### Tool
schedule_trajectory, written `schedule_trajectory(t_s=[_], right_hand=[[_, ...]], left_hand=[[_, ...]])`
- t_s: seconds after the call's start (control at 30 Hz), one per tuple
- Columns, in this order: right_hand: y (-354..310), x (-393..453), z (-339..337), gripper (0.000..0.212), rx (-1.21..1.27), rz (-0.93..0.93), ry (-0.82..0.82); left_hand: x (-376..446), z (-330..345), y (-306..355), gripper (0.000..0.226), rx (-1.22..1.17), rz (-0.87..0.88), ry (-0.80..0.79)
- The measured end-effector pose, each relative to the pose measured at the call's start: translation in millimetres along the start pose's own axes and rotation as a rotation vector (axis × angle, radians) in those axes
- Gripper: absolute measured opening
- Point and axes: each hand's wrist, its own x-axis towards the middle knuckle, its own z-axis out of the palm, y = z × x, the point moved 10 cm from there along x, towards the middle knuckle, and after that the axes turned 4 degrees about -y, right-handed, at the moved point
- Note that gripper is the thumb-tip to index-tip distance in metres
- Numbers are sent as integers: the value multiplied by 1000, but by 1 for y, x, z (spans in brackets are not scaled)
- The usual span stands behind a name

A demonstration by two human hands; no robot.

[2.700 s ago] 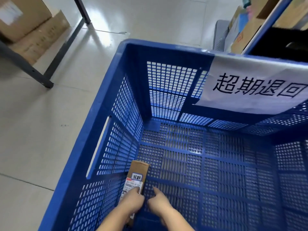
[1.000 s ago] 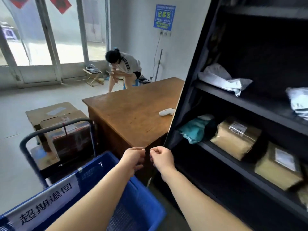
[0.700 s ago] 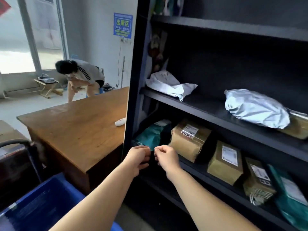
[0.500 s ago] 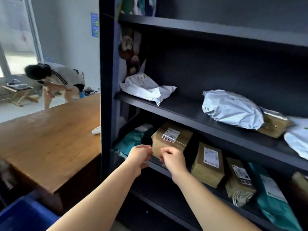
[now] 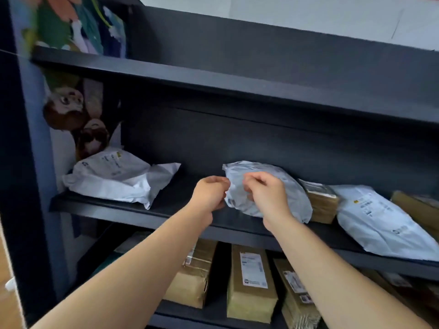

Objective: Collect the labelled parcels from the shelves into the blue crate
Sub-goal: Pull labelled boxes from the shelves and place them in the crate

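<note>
Head view: a silver-grey poly mailer point(image 5: 285, 186) lies on the middle shelf point(image 5: 166, 210) of a dark shelving unit point(image 5: 237, 91), leaning back toward the rear panel; both hands are raised in front of its left end. The right hand point(image 5: 266, 195) overlaps the mailer's face, fingers curled, thumb and fingertips close together against the plastic; whether they actually pinch it cannot be told. The left hand point(image 5: 210, 193) sits just beside the mailer's left edge, fingers curled into a loose fist with nothing visible inside; contact with the bag cannot be told.

On the same shelf: a crumpled white mailer point(image 5: 118, 176) at the far left, well apart from the hands; a brown taped box point(image 5: 320, 203) touching the silver mailer's right side; a white labelled mailer point(image 5: 380, 222) further right. The shelf below holds upright cardboard parcels point(image 5: 249, 281) with printed labels, standing side by side. The blue crate is out of frame.
</note>
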Motion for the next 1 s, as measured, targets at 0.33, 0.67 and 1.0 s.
schedule_trajectory(t_s=[0.33, 0.67, 1.0], right_hand=[[46, 80, -75, 52, -479, 187, 46], [67, 99, -94, 63, -546, 318, -1], [89, 90, -104, 91, -368, 323, -12]], left_hand=[[82, 38, -19, 52, 145, -74, -35], [102, 47, -48, 46, 22, -303, -52], [97, 47, -52, 26, -181, -137, 2]])
